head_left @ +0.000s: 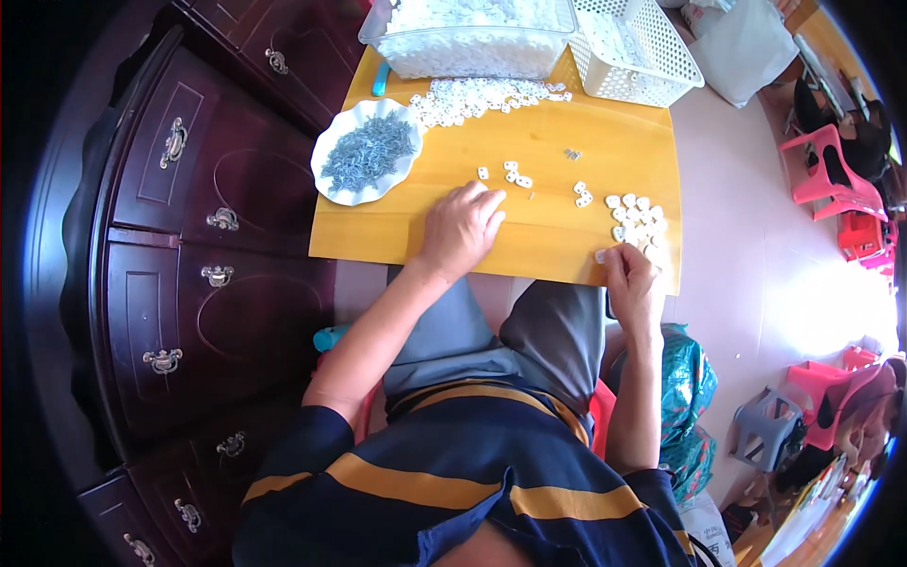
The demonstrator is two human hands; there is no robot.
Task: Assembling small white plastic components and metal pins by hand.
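Note:
My left hand [460, 228] rests on the wooden table with its fingers loosely bent and the thumb apart from the forefinger. I see nothing held in it. Just beyond its fingertips lie several small white plastic pieces with dark holes [511, 177] and one tiny metal pin or screw [532, 196]. At the table's near right edge, my right hand [633, 276] pinches a small white plastic piece [600, 256] between thumb and forefinger. Beside it is a cluster of similar white pieces [638, 215]. Two or three more pieces [582, 196] lie between the hands.
A scalloped white dish [323, 170] of grey metal screws or pins stands at the left. Farther back are loose white pieces [453, 102], a clear bin [472, 62] and a white perforated basket [652, 90]. Dark drawers [170, 217] flank the left; pink stools [820, 175] stand right.

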